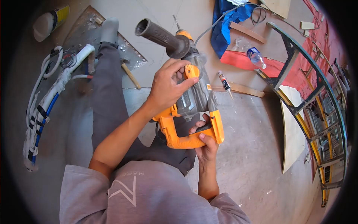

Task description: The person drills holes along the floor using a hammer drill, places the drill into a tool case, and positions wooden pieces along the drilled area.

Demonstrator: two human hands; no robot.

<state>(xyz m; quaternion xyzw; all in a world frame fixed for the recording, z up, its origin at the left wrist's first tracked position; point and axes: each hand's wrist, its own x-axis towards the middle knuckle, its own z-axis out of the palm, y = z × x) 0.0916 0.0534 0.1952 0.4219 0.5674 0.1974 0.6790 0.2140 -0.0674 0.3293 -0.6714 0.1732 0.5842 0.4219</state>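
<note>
A yellow and grey rotary hammer drill (203, 89) is held above my lap, its bit (176, 22) pointing away from me. My left hand (168, 80) is closed at the tool's side, thumb and fingers pinching the round yellow knob (192, 71). Around the yellow rear handle (179, 142) wraps my right hand (207, 143), with the thumb on the near side and fingertips inside the loop. A dark side handle (158, 35) sticks out to the upper left of the drill.
On the left floor lies a wrapped hose bundle (56, 93). A hammer (130, 74) lies beside my leg. To the right are a sealant tube (225, 84), a water bottle (256, 58) and a ladder (317, 130). A bucket (48, 24) stands at upper left.
</note>
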